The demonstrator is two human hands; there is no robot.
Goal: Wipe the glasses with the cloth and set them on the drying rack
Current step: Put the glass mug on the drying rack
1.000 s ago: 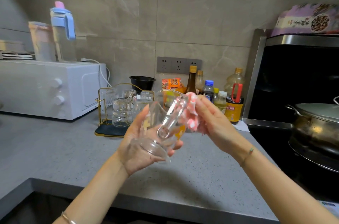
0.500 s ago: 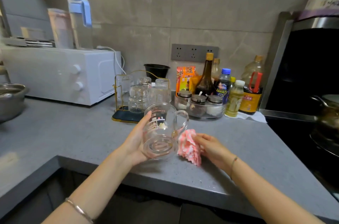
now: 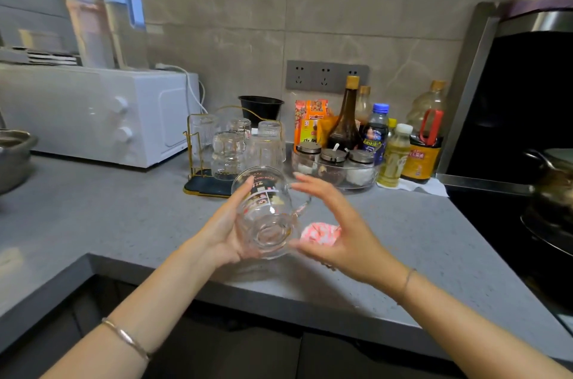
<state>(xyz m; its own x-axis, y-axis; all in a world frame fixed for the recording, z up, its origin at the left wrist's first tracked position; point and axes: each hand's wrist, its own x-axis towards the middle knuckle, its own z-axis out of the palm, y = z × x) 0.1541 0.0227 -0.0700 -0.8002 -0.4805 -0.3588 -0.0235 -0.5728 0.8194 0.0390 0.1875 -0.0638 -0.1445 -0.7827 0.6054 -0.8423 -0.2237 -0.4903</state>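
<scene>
My left hand [image 3: 223, 229] grips a clear glass mug [image 3: 266, 214] with a printed pattern, tilted with its base toward me and its handle to the right. My right hand [image 3: 335, 229] hovers just right of the mug with fingers spread, holding nothing. The pink and white cloth [image 3: 321, 233] lies on the grey counter [image 3: 124, 223], partly hidden behind my right hand. The gold wire drying rack [image 3: 198, 158] on its dark tray stands just beyond the mug and holds several upturned glasses [image 3: 228, 152].
A white microwave [image 3: 93, 115] sits at the left with jugs on top. A glass bowl of spice jars [image 3: 335, 167] and several bottles [image 3: 344, 118] stand right of the rack. A metal pot [image 3: 12, 158] is at far left, a stove with a pan [image 3: 552, 192] at right.
My right hand has let go of the cloth, which now lies on the counter, and has risen beside the mug. The view has shifted slightly.
</scene>
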